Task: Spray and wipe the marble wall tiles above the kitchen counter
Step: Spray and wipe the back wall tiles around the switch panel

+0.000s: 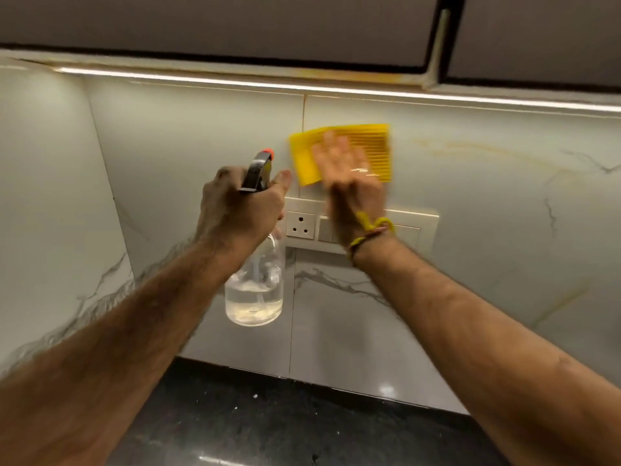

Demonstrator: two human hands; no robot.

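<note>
Right hand, seemingly flat, presses yellow cloth against marble tiles.

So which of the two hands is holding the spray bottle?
The left hand grips the spray bottle; the right hand presses the yellow cloth flat against the wall.

Dark speckled stone counter along bottom of view, glossy, catching a few small light reflections. Back edge butts against grey-veined marble wall tiles, which rise straight from it. 1 small white speck on surface near back edge. Nothing else seen resting on visible stretch; forearms hide both sides.
</note>
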